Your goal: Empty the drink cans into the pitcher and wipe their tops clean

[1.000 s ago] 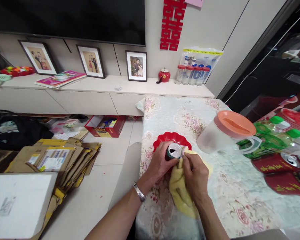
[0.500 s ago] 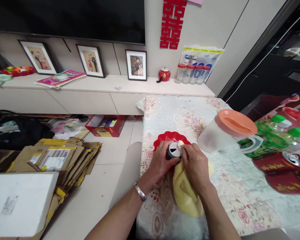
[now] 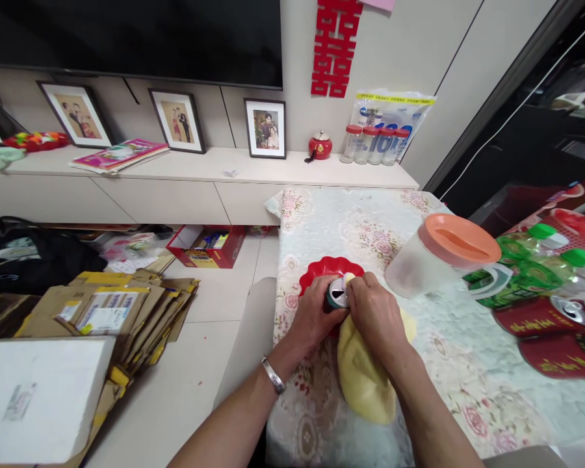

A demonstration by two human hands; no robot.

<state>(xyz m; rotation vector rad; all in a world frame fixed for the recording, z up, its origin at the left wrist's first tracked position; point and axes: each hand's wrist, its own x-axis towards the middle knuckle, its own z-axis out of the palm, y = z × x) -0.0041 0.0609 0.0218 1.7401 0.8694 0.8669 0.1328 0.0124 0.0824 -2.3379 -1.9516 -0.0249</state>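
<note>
My left hand (image 3: 316, 304) is wrapped around an opened drink can (image 3: 338, 298), its silver top tilted toward me and the drinking hole showing dark. A yellow cloth (image 3: 363, 383) hangs from my right hand (image 3: 374, 307), whose closed fingers press a small bunched end of it against the can's rim. The rest of the cloth drapes down onto the tablecloth. Beneath and behind the can is a red plate with a scalloped edge (image 3: 332, 265), partly covered by my hands. Most of the can's side is hidden by my left fingers.
Right of my hands stands a pitcher with an orange lid (image 3: 461, 240). Beyond it are green-capped bottles (image 3: 541, 266) and dark red cans (image 3: 560, 348). A floral tablecloth (image 3: 331, 218) covers the table. Flattened cardboard (image 3: 160, 312) and a white foam box (image 3: 43, 396) lie at left.
My right hand has shifted slightly left and turned over along the can's rim, with its knuckles now higher. The left hand and can stay nearly in place.
</note>
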